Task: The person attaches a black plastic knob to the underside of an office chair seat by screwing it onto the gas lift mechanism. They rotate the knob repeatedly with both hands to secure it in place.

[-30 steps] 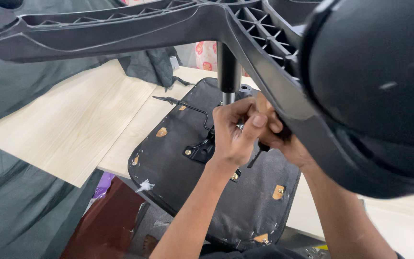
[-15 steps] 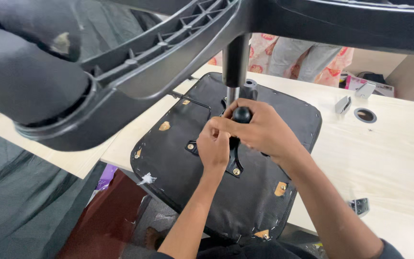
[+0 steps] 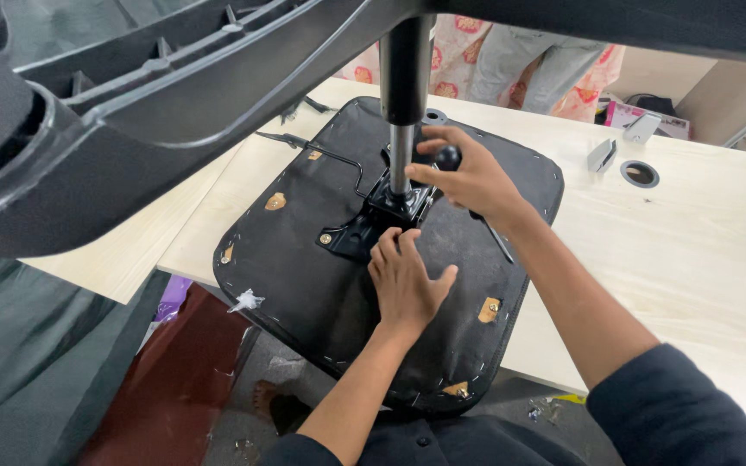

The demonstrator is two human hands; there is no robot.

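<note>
Seat: black fabric-covered chair seat pad, rounded square, lying underside up on the pale wood-grain tabletop, its near edge overhanging at 6 o'clock.
Mechanism: black metal mounting plate at the seat's centre.
Column: smooth chrome gas-lift cylinder rising from the plate.
Base: ribbed black plastic chair base, overhead at 11 o'clock.
Left hand: flat, fingers spread, pressed on fabric beside the plate.
Right hand: closed around a round black knob, at 3 o'clock of the column.
</note>
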